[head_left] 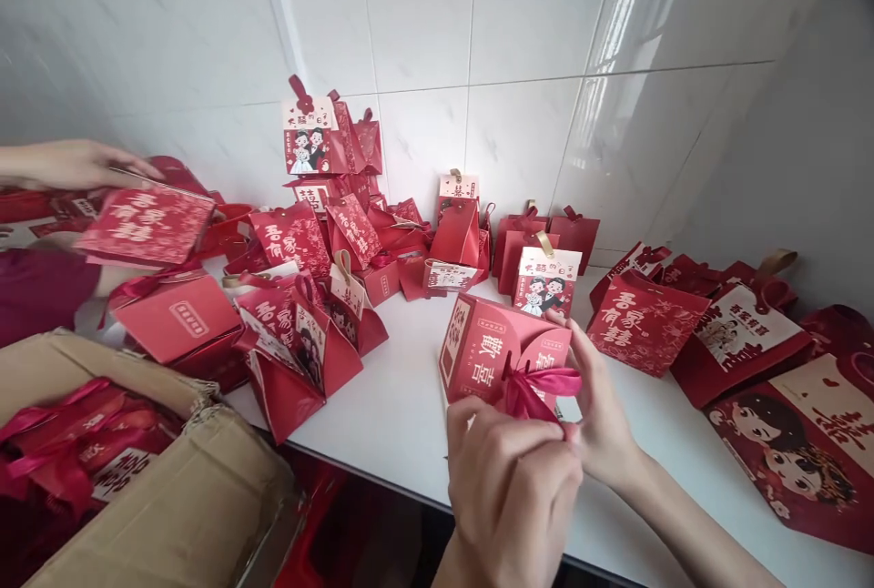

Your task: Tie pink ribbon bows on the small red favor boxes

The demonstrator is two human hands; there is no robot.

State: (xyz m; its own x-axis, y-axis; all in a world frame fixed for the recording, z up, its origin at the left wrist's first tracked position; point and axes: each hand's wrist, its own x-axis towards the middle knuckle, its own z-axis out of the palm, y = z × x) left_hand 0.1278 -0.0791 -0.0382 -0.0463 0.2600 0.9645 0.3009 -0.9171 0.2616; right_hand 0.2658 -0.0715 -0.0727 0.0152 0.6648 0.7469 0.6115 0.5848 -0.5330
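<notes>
A red gift box [478, 347] with Chinese lettering is tilted up just above the white table's front part. Its magenta ribbon [539, 385] is gathered in a bow-like loop on the front. My left hand [512, 474] is closed at the ribbon's lower end, fingers curled and partly hiding the box. My right hand [601, 406] wraps the box's right side, with its thumb close to the ribbon. Right behind stands a small box with a cartoon couple [546, 283]. Where the left fingertips meet the ribbon is hidden.
On the left, another person's hand [88, 165] holds a flat red box [150, 224]. A cardboard carton [205, 479] with red boxes stands at the lower left. Several red boxes crowd the white table [389, 406], some stacked against the tiled wall [423, 24]. More boxes [648, 324] stand right.
</notes>
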